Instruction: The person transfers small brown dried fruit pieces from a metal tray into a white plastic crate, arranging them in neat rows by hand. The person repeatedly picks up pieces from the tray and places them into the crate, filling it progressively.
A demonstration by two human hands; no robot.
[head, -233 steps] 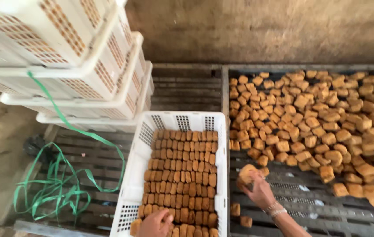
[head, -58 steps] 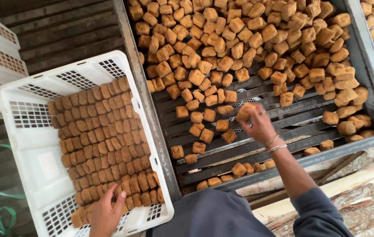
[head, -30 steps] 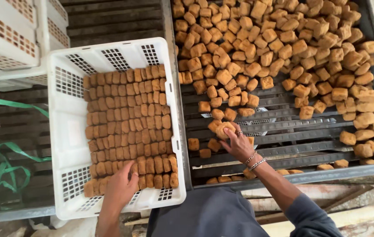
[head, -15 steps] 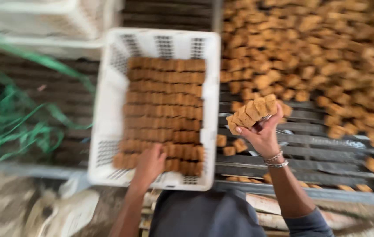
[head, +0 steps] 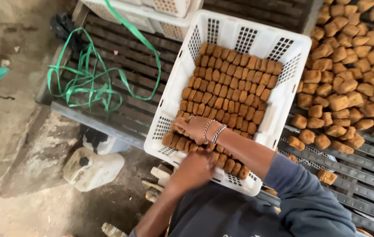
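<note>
A white plastic crate (head: 283, 41) holds tight rows of brown fried blocks (head: 231, 83). My right hand (head: 192, 129), with a ring and two bracelets, reaches across into the crate's near left corner. It is closed over a few blocks there, setting them against the last row. My left hand (head: 192, 169) is blurred. It lies on the blocks at the crate's near edge, just below the right hand, and its fingers are hidden.
Several loose brown blocks (head: 349, 66) are piled on a dark slatted tray (head: 362, 166) to the right. Green strapping (head: 86, 83) lies on the slats to the left. More white crates (head: 152, 11) stand behind. A white jug (head: 92, 169) sits on the ground below.
My right hand carried a stack of blocks from the tray side into the crate's near left corner. The left hand stayed on the near rows. The view swung left.
</note>
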